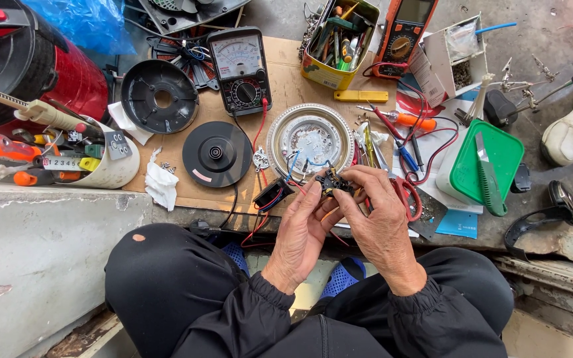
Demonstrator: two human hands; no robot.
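1. Your fingers [339,193] pinch a small black connector block [333,181], hard moulded plastic with metal tabs. Both hands grip it from opposite sides, which keeps it steady and turned up toward your eyes.
2. Your left hand [298,232] clasps the block's near side with thumb and forefinger. Your right hand [379,222] closes over its far side, fingertips curled on top.
3. The block hangs just above the desk's near edge, over your lap. Thin red, blue and black wires [294,174] tie it to the round metal plate [310,138] behind it, so it can only be lifted as far as they allow.
4. That plate is shiny, circular, with a ribbed rim; it lies flat on a sheet of brown cardboard [286,86], which spares the desk [48,225].
5. A small black switch housing [272,194] rests just left of your left hand, also wired.
6. Left of the plate lie a flat black disc [215,153] and a black domed cover [160,96], both smooth plastic.
7. An analogue meter [239,69] stands beyond, its red and black leads trailing toward the plate.
8. Red-handled scissors [406,193] lie just beside your right hand, within reach.
9. A green-lidded tub [485,169] sits further right, a yellow tin of tools [338,40] at the far edge.
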